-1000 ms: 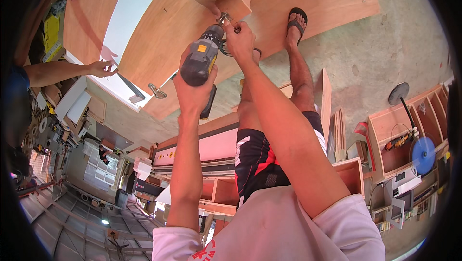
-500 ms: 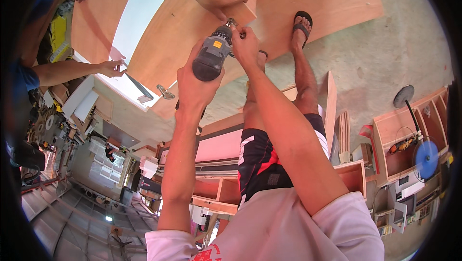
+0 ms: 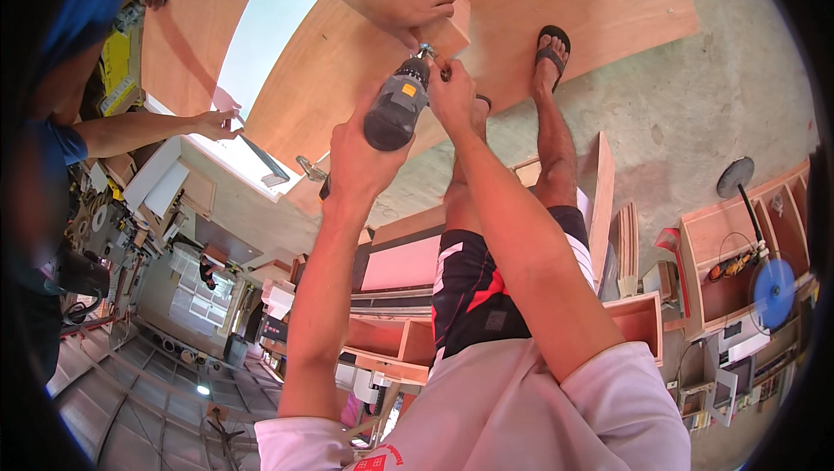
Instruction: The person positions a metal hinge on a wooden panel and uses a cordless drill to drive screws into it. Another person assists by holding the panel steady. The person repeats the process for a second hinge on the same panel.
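My left hand [image 3: 369, 154] is wrapped round a grey and black cordless drill [image 3: 395, 110], with its chuck pointing away from me. My right hand [image 3: 453, 102] is closed beside the chuck, fingers pressed round a small shiny metal piece [image 3: 426, 51] at the drill's tip. What that piece is I cannot make out. Just beyond it stands the end of a wooden board [image 3: 452, 36]. A co-worker's hand [image 3: 413, 3] lies on top of this board, its fingers close to the drill's tip. The plywood panel [image 3: 321, 71] extends beneath and around them.
A co-worker's other hand [image 3: 215, 125] is at a white strip on the left. A metal clamp-like part [image 3: 310, 167] lies near the panel's edge. My sandalled foot [image 3: 551, 49] is on the panel. Open wooden boxes [image 3: 721, 254] and a blue-bladed fan [image 3: 772, 290] stand right.
The whole view has shifted slightly, so everything sits a little lower and to the right. My hands, the drill and the co-worker's hand keep nearly the same positions relative to the board.
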`<act>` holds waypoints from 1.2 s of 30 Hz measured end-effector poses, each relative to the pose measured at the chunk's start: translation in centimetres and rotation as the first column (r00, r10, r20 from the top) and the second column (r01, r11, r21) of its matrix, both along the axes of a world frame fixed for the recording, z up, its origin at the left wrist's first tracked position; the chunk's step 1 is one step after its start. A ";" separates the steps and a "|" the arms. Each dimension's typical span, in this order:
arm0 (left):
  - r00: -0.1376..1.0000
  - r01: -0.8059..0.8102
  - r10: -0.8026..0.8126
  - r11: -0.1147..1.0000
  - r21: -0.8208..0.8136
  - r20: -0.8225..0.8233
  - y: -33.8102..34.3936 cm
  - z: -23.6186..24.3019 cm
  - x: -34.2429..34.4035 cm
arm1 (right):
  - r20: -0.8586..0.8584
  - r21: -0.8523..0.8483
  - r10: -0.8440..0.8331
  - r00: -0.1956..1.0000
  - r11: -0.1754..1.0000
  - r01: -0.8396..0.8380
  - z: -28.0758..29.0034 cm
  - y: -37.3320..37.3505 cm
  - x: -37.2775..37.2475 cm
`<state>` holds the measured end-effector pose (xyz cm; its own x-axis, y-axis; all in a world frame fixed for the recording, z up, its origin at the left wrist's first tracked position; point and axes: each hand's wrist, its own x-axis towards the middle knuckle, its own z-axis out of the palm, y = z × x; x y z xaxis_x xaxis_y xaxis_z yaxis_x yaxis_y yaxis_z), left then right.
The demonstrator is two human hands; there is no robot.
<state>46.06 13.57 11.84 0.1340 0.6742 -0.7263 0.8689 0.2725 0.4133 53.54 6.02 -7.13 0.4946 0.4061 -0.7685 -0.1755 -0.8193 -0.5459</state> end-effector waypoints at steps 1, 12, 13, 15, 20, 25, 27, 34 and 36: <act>1.000 0.009 -0.010 1.000 -0.017 -0.022 0.1 0.1 0.0 | -0.003 0.017 -0.011 1.000 1.000 0.011 0.0 0.0 0.0; 0.998 -0.048 0.048 0.999 0.006 0.029 0.0 -0.6 0.0 | 0.001 0.057 -0.008 1.000 0.998 0.008 -0.6 -0.3 -0.1; 0.998 -0.058 0.058 0.998 -0.002 0.032 0.0 -0.6 0.0 | 0.004 0.060 -0.002 1.000 0.998 0.001 -0.5 -0.2 0.0; 0.995 -0.081 0.081 0.997 -0.008 0.053 -0.1 -0.8 -0.1 | 0.010 0.070 -0.002 1.000 0.998 0.001 -0.4 -0.2 0.0; 0.994 -0.078 0.076 0.996 0.032 0.079 -0.6 -1.2 0.0 | 0.044 0.068 0.020 0.999 0.997 -0.023 -0.2 -0.3 0.2; 1.000 -0.021 0.021 1.000 -0.002 -0.003 -0.8 -1.3 0.3 | 0.040 0.065 0.023 0.999 0.998 -0.025 -0.4 -0.5 0.4; 0.998 -0.059 0.059 0.998 -0.031 -0.020 -0.8 -1.1 0.5 | 0.032 0.046 0.045 0.998 0.998 -0.046 -0.4 -0.4 0.4; 1.000 -0.020 0.020 0.999 0.036 -0.005 -0.6 -1.3 0.6 | 0.022 0.019 0.083 0.996 0.996 -0.083 -0.8 -0.5 0.6; 0.999 -0.029 0.028 0.999 0.040 0.016 -0.7 -1.4 0.4 | 0.017 0.027 0.082 0.996 0.996 -0.083 -1.1 -0.8 0.5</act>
<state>46.50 12.90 10.40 0.1250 0.7068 -0.6963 0.8545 0.2799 0.4375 54.07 5.25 -8.26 0.4703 0.4671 -0.7488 -0.0992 -0.8151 -0.5708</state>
